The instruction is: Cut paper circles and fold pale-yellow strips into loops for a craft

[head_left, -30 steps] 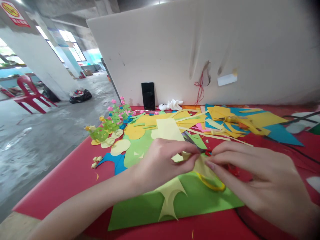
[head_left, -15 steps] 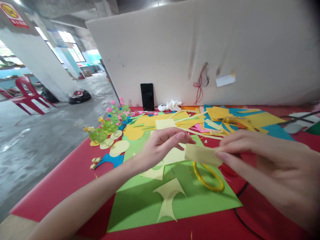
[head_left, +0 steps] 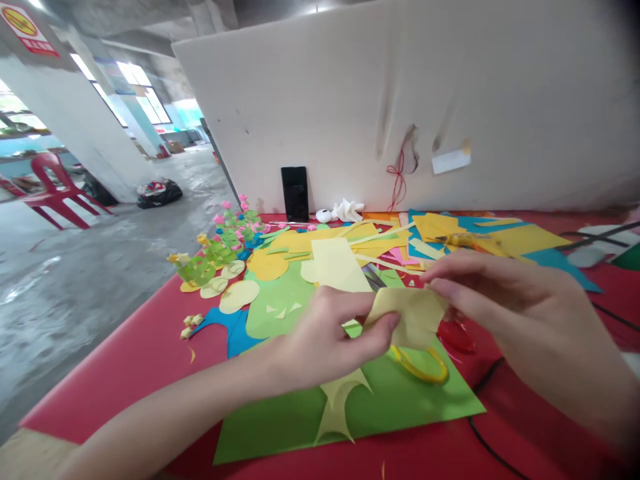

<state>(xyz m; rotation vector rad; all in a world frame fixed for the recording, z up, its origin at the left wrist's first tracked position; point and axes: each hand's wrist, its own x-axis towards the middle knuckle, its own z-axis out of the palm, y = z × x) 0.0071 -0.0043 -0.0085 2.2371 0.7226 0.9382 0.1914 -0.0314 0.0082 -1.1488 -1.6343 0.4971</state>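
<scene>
Presently, left hand (head_left: pixel 330 337) and right hand (head_left: pixel 523 310) are pinching one pale-yellow paper piece (head_left: pixel 413 321), seemingly unfinished; pale discs (head_left: pixel 239 297) are lying already cut; notched offcut (head_left: pixel 336 407) is lying nearer.

On your counter (head_left: pixel 110 387), a sheet (head_left: pixel 270 427) lies near you, an offcut (head_left: pixel 335 413) on its middle and a scissors handle (head_left: pixel 434 378) toward its right. Above it, between your left hand (head_left: pixel 330 333) and right hand (head_left: pixel 520 320), is a paper piece (head_left: pixel 410 317). Farther left stand paper flowers (head_left: pixel 215 247), discs (head_left: pixel 240 297) just nearer you; far right, scraps (head_left: pixel 437 228). A phone (head_left: pixel 295 193) stands far back, before the panel (head_left: pixel 330 100).
</scene>
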